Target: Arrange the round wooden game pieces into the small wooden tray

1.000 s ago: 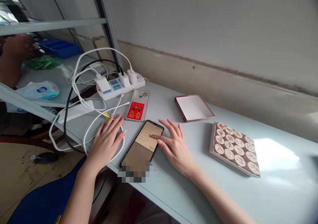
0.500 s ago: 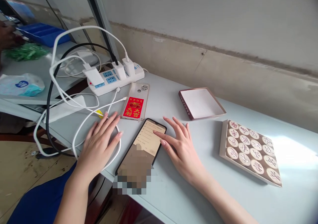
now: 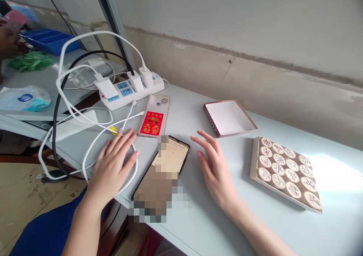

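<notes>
A smartphone (image 3: 167,169) lies screen up on the pale blue table (image 3: 215,225), between my two hands. My left hand (image 3: 113,163) rests flat on the table over a loop of white cable (image 3: 93,142), fingers stretched out, holding nothing. My right hand (image 3: 214,167) hovers just right of the phone with fingers spread, clear of the screen. A clear phone case with a red card inside (image 3: 154,116) lies just beyond the phone.
A white power strip (image 3: 130,91) with several chargers and tangled cables sits at the back left. An open box lid (image 3: 229,118) and a tray of round Chinese chess pieces (image 3: 285,172) lie to the right. Another person's hand (image 3: 8,36) works at the far-left shelf.
My right hand has lifted its fingertips off the phone screen and drawn slightly right. My left hand stays put on the cable. The view shifted a little left and down.
</notes>
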`<state>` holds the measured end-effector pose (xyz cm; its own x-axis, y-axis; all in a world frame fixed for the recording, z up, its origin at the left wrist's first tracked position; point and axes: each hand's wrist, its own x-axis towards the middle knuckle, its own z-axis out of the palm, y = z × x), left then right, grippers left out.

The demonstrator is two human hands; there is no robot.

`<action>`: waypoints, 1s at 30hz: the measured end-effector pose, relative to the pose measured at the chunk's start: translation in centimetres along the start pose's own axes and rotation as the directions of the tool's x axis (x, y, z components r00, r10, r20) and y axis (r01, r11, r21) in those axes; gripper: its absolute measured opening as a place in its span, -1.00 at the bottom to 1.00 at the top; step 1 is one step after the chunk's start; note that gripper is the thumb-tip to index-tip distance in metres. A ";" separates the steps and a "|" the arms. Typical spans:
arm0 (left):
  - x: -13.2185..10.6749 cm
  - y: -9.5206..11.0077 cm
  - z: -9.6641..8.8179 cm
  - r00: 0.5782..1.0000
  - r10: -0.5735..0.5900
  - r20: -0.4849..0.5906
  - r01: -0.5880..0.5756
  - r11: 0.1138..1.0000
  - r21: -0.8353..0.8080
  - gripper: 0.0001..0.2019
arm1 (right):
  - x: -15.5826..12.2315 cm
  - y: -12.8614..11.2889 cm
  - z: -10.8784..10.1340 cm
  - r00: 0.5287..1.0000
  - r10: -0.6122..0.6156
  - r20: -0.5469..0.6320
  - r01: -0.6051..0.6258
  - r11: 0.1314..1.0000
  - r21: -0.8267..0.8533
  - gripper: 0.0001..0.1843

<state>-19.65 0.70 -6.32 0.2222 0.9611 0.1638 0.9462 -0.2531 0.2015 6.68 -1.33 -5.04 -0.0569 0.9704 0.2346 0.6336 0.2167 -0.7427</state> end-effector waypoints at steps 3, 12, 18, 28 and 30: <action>0.0 0.0 0.0 1.000 -0.007 0.002 0.007 1.000 0.003 -0.48 | 0.0 0.0 -0.1 0.998 -0.019 -0.062 0.021 0.999 0.033 -0.63; 0.0 0.1 0.0 1.000 -0.012 0.001 0.012 1.000 0.006 -0.49 | 0.0 0.2 0.1 0.998 -0.018 -0.054 0.022 0.997 0.074 -0.63; 0.0 -0.1 0.1 1.000 0.002 -0.014 -0.002 1.000 0.002 -0.49 | 0.0 0.0 0.0 0.999 -0.020 -0.043 0.025 0.993 0.115 -0.63; 0.0 0.1 -0.1 1.000 -0.014 0.005 0.014 1.000 -0.004 -0.50 | -0.1 -0.4 0.0 0.979 -0.182 0.096 0.188 0.981 -0.057 -0.60; 0.0 0.2 -0.2 1.000 -0.015 0.005 0.015 1.000 -0.005 -0.49 | -0.1 -0.6 -0.1 0.957 -0.225 0.186 0.252 0.958 -0.139 -0.64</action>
<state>-19.54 0.66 -6.15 0.2090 0.9654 0.1558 0.9482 -0.2390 0.2091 6.37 -1.60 -4.61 -0.3402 0.8994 0.2746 0.7000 0.4372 -0.5646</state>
